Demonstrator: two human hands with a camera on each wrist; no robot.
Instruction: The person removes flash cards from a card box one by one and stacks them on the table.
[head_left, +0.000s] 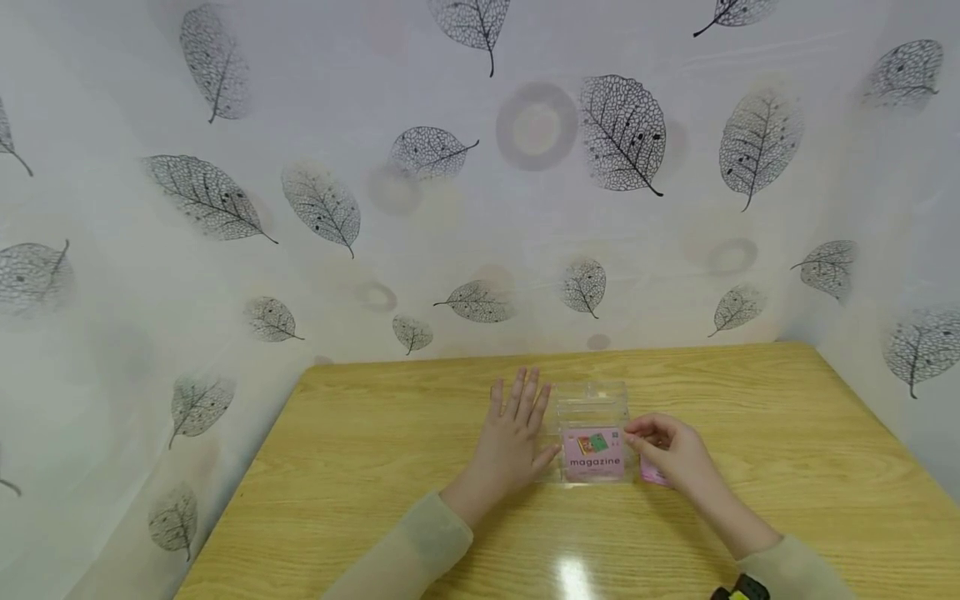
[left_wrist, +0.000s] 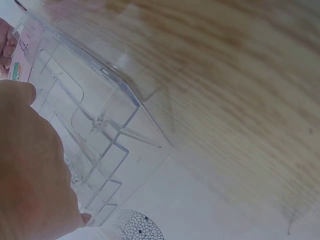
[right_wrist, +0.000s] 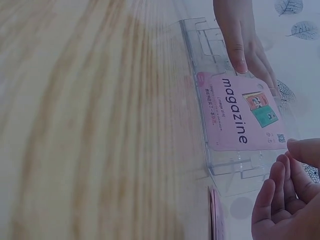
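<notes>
A clear plastic stepped card holder (head_left: 592, 408) lies on the table, its tiers plain in the left wrist view. In its near part sits a pink flashcard (right_wrist: 240, 112) printed "magazine" with a small picture of magazines. My right hand (head_left: 667, 446) pinches the card's right edge near the corner, between thumb and forefinger; its other fingers curl loosely beneath. Along the holder's left side my left hand (head_left: 513, 437) rests with fingers straight and spread, the thumb close to the card's left edge. More pink cards (right_wrist: 216, 215) lie to the right of the holder, partly under my right hand.
The wood-grain table (head_left: 375, 467) meets a pale wall covering (head_left: 465, 208) with dark leaf prints at the back and sides. A dark watch-like band (head_left: 741, 588) shows at my right sleeve.
</notes>
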